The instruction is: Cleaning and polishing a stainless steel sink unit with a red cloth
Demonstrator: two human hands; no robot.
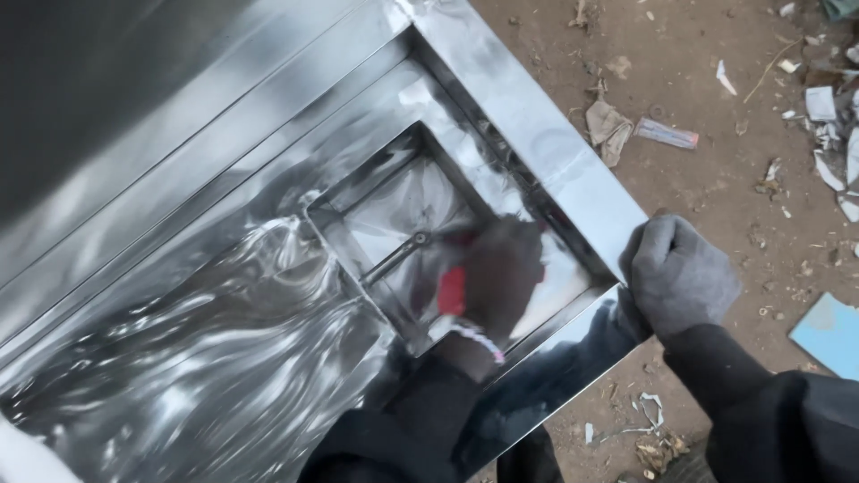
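Observation:
A large shiny stainless steel unit [206,295] fills the left of the view, with a square recess [403,215] sunk into it. My left hand [497,273], bare and blurred by motion, is inside the recess and closed around a red-handled tool [452,291]. A thin metal shaft [394,258] runs from the tool up and to the left across the recess floor. A beaded band sits on that wrist. My right hand [680,273], in a grey glove, grips the near right corner of the unit's flat steel rim [546,134].
Bare brown dirt ground [716,161] lies to the right, strewn with paper scraps, a crumpled wrapper [608,130] and white shards [828,134]. A light blue sheet [828,335] lies at the right edge. More litter [658,438] lies near my sleeve.

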